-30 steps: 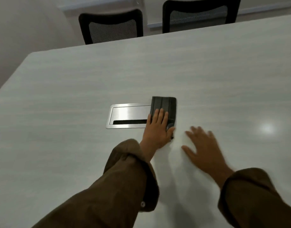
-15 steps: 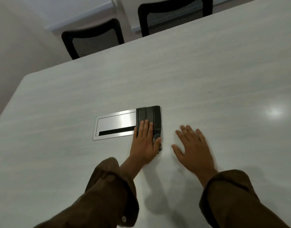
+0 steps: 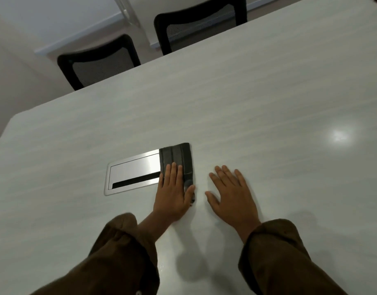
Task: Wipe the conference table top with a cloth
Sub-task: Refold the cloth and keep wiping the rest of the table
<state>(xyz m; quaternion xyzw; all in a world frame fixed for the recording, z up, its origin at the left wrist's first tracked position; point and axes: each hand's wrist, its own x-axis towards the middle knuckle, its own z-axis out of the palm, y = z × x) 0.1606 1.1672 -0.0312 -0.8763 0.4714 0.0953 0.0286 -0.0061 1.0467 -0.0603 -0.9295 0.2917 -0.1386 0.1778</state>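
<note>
cloth point(image 3: 176, 156), flat under left hand point(image 3: 172, 193)

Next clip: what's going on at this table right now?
A person in brown sleeves is working at the pale conference table, apparently wiping it. The left hand presses flat, fingers straight, on a folded dark cloth, which lies partly over the right end of the metal cable hatch set into the top. The right hand rests flat on bare table just right of the cloth, not touching it. Two black chairs stand at the far edge.
</note>
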